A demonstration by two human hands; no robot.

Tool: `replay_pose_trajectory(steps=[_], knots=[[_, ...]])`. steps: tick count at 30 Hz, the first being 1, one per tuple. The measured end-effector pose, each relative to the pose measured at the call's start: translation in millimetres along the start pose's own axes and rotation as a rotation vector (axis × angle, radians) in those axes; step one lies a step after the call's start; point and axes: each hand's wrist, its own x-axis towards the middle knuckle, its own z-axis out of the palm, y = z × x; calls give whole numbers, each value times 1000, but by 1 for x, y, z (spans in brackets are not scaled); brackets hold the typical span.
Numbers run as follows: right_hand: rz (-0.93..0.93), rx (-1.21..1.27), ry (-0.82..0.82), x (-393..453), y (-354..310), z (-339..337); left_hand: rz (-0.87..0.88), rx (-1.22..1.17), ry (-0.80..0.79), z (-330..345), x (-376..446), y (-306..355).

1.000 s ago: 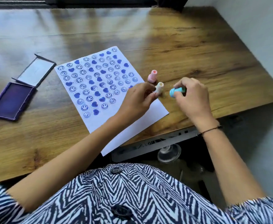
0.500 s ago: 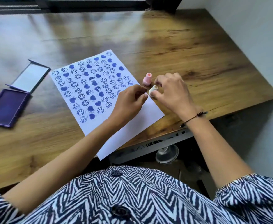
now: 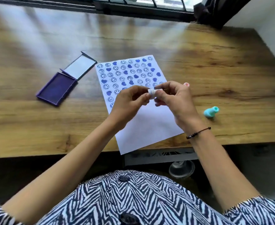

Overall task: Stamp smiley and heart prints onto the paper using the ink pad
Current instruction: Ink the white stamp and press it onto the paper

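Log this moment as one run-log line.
hands: both hold white stamp above paper | teal stamp: lying on table | ink pad: open

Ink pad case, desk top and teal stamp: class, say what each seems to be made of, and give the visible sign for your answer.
Ink pad case: probably hard plastic, going by its thin, straight purple walls and hinged lid.
Desk top: wood or wood-look laminate, since it shows grain and knots with a smooth sheen under the window light.
Teal stamp: likely moulded plastic, with its rounded shape and even matte colour.
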Motion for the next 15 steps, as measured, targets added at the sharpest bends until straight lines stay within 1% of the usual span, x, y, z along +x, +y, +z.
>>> replay_pose_trajectory(steps=[4, 6, 8, 12, 15], knots=[[-11, -111, -226, 8, -5, 37, -17, 34, 142, -34, -13, -3], [-66, -147, -271, 12, -10, 58, -29, -9, 211, -50, -19, -5], [-132, -184, -303, 15, -17, 82, -42, -109, 295, -67, -27, -6], [-308, -306, -374, 15, -28, 128, -44, -280, 482, -97, -40, -9], [-540, -447, -387, 14, -34, 149, -68, -396, 585, -111, -49, -14]])
